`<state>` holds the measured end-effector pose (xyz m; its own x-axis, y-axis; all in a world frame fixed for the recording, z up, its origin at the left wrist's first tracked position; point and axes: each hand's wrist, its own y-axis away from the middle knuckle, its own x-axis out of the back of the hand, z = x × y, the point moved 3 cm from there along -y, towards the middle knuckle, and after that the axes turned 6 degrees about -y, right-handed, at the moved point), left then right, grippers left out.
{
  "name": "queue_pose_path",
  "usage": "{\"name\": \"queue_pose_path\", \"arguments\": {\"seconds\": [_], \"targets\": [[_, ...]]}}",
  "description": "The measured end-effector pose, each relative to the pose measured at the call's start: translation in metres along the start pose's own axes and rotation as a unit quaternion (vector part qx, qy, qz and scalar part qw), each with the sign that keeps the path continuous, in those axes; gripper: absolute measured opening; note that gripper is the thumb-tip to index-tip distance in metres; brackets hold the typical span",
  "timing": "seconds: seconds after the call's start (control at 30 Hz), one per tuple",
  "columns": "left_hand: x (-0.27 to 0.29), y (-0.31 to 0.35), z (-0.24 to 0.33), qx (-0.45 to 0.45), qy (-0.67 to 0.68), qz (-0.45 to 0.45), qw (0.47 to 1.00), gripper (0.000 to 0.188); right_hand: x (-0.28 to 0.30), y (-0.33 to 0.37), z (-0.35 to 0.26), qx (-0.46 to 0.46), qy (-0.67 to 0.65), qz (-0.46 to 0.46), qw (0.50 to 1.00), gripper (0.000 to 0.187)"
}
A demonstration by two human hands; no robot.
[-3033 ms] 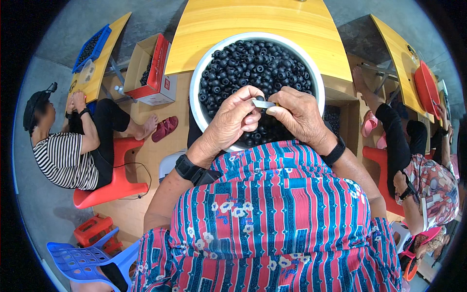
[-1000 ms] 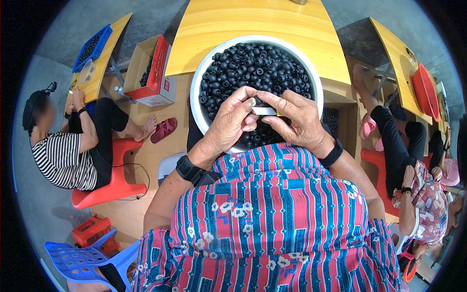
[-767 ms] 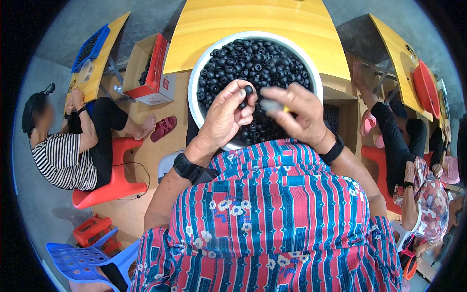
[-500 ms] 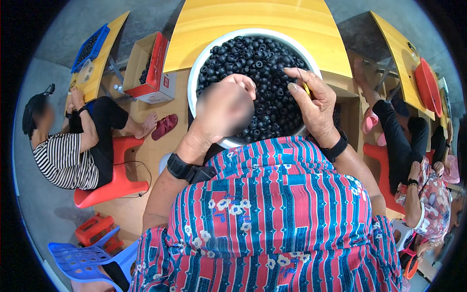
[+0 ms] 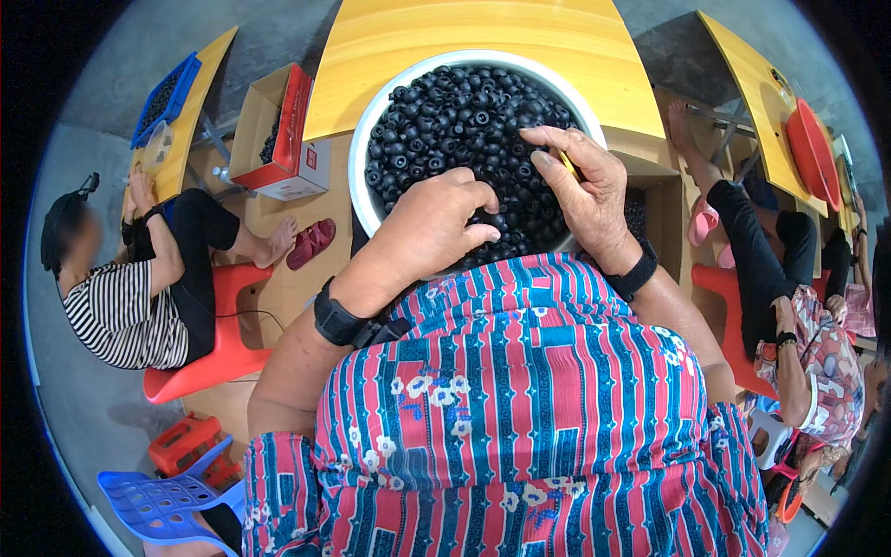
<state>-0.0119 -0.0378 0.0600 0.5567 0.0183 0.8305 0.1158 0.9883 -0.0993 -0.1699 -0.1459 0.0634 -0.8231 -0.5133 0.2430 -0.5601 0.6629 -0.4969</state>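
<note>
Noted at far left a blue crate on a side desk, near a seated co-worker in a striped top. Next, recorded an open red-and-white cardboard box. Found at centre a pale round basin heaped with round, holed black pieces, at the near edge of the middle desk. Observed left hand palm-down over the heap, thumb and forefinger parted; could not tell of anything in its grip. Judged from this posture a selecting step; considered a pinch on one piece necessary next. Found right hand above the basin's right side, thumb and forefinger spread, with a slim yellow-handled tool tucked in its grip. Logged at far right a red tray.
</note>
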Motion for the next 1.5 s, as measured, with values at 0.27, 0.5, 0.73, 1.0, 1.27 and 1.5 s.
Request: {"name": "queue_pose_path", "arguments": {"seconds": [0.27,0.5,0.73,1.0,1.27,1.5], "targets": [[-0.006,-0.008,0.007,-0.014,-0.052,-0.004,0.999,0.019,-0.002,0.002,-0.001,0.005,0.001,-0.013,1.0,0.025],[-0.001,-0.006,-0.009,0.09,0.291,0.078,0.949,0.012,-0.004,0.001,-0.001,-0.005,-0.03,-0.052,0.998,0.024],[-0.009,0.001,-0.013,0.126,0.473,0.046,0.871,0.018,-0.012,0.002,0.002,-0.002,-0.02,-0.15,0.989,0.026],[-0.026,0.002,-0.016,0.139,0.606,0.015,0.783,0.027,-0.015,0.002,-0.001,0.012,-0.016,-0.151,0.988,0.027],[-0.028,0.002,-0.015,0.134,0.645,-0.019,0.752,0.023,-0.014,0.001,-0.005,0.008,0.009,-0.124,0.992,0.027],[-0.026,0.005,-0.021,0.121,0.723,0.003,0.681,0.019,-0.006,0.0,-0.006,-0.03,-0.055,-0.101,0.993,0.025]]}}
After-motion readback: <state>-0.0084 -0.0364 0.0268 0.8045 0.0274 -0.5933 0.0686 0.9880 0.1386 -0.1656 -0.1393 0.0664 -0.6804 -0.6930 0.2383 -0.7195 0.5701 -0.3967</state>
